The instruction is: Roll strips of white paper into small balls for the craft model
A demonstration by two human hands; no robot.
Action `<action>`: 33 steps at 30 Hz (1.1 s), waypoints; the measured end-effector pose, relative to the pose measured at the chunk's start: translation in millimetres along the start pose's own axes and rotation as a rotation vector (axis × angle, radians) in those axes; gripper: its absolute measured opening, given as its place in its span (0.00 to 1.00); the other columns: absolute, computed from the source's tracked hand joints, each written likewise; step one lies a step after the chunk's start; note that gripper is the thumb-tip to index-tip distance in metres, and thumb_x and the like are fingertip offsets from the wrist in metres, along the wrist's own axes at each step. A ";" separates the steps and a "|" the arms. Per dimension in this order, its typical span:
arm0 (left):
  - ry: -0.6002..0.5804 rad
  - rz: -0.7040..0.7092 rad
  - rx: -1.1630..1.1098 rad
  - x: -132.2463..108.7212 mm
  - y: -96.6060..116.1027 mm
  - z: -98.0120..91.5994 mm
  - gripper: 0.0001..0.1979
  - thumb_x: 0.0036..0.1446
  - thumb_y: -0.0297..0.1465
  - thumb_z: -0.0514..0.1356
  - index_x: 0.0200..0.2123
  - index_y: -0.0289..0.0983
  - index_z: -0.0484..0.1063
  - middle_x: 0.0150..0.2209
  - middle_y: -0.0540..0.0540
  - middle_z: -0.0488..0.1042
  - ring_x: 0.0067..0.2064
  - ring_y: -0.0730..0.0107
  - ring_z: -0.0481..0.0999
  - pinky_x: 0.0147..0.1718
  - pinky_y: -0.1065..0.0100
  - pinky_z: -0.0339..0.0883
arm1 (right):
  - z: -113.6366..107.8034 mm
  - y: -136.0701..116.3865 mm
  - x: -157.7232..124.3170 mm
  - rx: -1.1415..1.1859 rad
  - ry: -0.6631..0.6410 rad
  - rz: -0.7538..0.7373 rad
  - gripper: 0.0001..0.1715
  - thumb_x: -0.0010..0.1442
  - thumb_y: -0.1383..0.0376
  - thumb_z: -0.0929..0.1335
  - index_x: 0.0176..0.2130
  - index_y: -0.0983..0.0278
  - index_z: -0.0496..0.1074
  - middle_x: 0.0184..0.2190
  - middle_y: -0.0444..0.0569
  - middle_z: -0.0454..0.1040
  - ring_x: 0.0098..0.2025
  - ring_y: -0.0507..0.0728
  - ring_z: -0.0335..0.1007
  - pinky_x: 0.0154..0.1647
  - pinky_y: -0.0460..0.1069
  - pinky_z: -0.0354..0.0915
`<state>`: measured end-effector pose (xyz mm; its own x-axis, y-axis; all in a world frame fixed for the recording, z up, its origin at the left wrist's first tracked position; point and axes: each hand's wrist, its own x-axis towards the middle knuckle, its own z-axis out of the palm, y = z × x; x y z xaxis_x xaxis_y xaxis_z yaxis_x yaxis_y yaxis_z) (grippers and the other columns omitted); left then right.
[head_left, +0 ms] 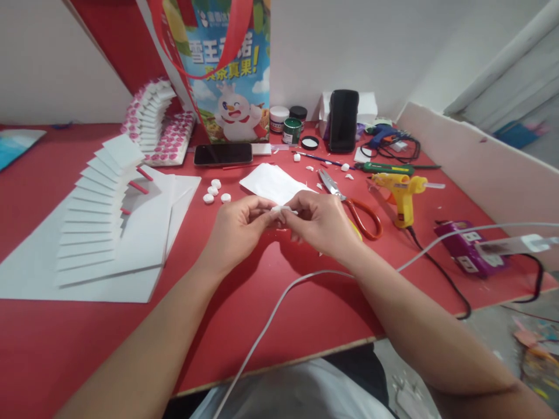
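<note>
Both hands meet above the red table point(305, 302), just in front of a white foam sheet point(273, 181). My left hand point(238, 224) and my right hand point(321, 220) each pinch one end of a small white foam piece point(282, 209), fingers closed around it. Three small white foam discs point(215, 192) lie on the table just left of the hands. Red-handled scissors point(353, 206) rest right behind my right hand.
A white foam staircase model point(105, 215) sits at left, a pink-dotted one point(155, 125) behind it. A phone point(223, 154), paint jars point(292, 129), an upright phone point(343, 120), a yellow glue gun point(402, 195), a purple power strip point(469, 250) and a white cable point(279, 302) are around.
</note>
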<state>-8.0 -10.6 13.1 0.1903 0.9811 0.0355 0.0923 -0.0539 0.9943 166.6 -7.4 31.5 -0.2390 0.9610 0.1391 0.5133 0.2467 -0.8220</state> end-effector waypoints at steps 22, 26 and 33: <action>-0.187 -0.167 -0.591 7.7 -0.3 -5.9 0.15 0.49 0.40 0.73 0.33 0.37 0.75 0.28 0.51 0.68 0.28 0.75 0.64 0.37 0.66 0.70 | -15.0 -9.8 1.2 0.591 0.035 0.079 0.24 0.60 0.47 0.71 0.33 0.66 0.77 0.23 0.46 0.76 0.17 0.48 0.66 0.16 0.45 0.59; -0.329 -0.276 -0.736 5.4 0.3 -4.2 0.19 0.44 0.39 0.75 0.29 0.38 0.70 0.26 0.53 0.60 0.27 0.75 0.59 0.37 0.65 0.69 | -15.0 -3.8 5.3 0.672 0.072 0.107 0.22 0.60 0.48 0.72 0.31 0.66 0.76 0.21 0.44 0.74 0.15 0.46 0.59 0.14 0.44 0.53; -0.370 -0.264 -0.745 2.4 0.7 -5.0 0.19 0.44 0.40 0.75 0.29 0.39 0.70 0.24 0.54 0.56 0.27 0.73 0.58 0.34 0.65 0.68 | -11.2 -0.2 5.4 0.690 0.016 0.094 0.18 0.60 0.53 0.73 0.31 0.66 0.76 0.20 0.43 0.73 0.15 0.45 0.59 0.15 0.44 0.51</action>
<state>-12.3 -7.4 14.4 0.5704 0.8138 -0.1118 -0.4604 0.4294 0.7769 174.4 -0.9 38.7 -0.2042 0.9775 0.0537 -0.1109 0.0314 -0.9933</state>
